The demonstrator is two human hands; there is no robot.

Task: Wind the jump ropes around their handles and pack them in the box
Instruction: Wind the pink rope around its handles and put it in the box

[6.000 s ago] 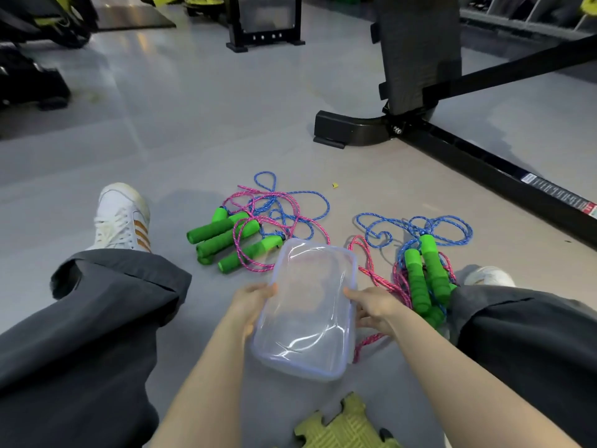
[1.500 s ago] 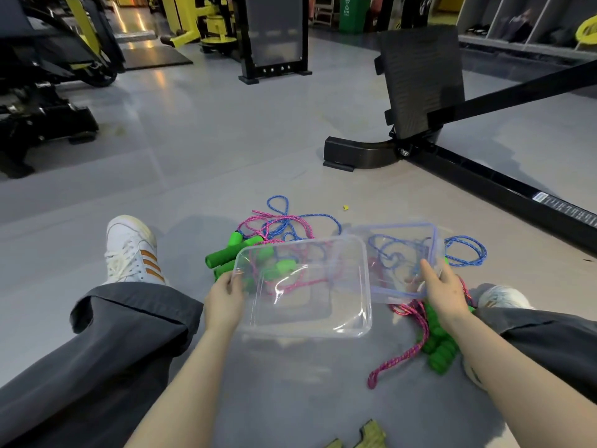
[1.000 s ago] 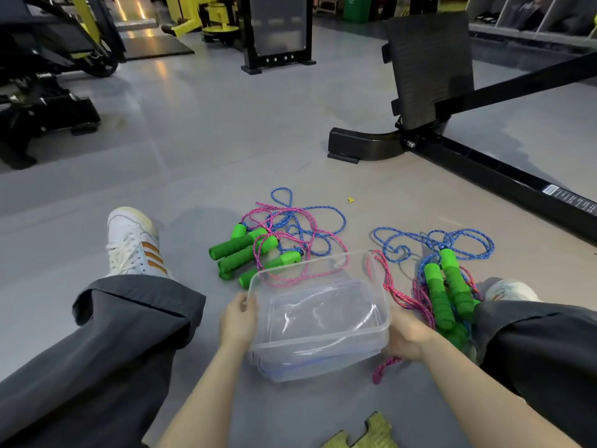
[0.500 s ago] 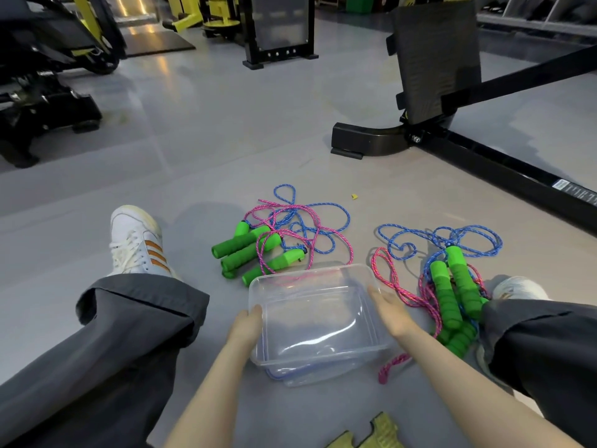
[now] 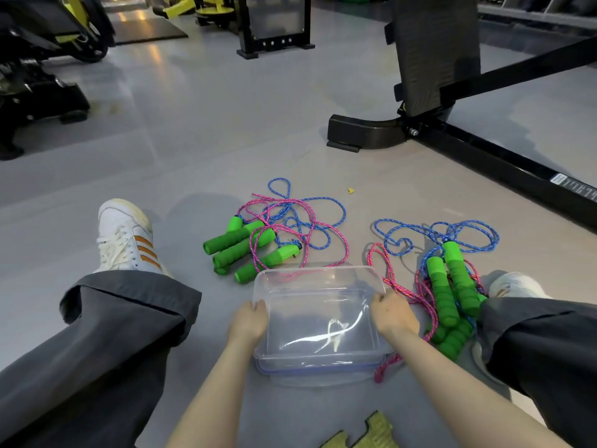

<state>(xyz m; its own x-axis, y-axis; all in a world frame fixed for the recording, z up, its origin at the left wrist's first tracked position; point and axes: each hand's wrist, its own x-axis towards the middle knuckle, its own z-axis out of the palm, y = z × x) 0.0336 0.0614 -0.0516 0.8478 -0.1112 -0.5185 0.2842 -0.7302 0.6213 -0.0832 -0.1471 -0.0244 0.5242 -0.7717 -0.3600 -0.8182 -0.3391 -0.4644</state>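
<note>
A person is sitting on the grey floor (image 5: 226, 140) with legs spread, and the clear box (image 5: 315, 270) is standing between them, mouth facing up. It is resting on its lid (image 5: 323, 367) (the one with the blue seal line), which is showing beneath the near wall. Whether the box's long axis is running across or away from the person is hard to call from this angle.

The left hand (image 5: 248, 321) is gripping the box's left wall, fingers curled over the rim. The right hand (image 5: 392, 315) is doing the same on the right wall, knuckles bent over the edge.

Beyond the box's far left corner, one bundle of green handles (image 5: 239, 250) is lying side by side, long axes slanting from near-left to far-right, the rope ends pointing far-right into a loose tangle of pink and blue cord (image 5: 290, 218). To the right of the box, a second bundle of handles (image 5: 452, 286) is lying with long axes running roughly away from the person, blue rope (image 5: 436, 231) spreading past the far ends. A pink rope (image 5: 382, 371) from that side is trailing along the box's right wall to its near right corner.

A white shoe (image 5: 124, 237) is pointing away on the left, and a black machine frame (image 5: 484, 156) is standing farther back.
</note>
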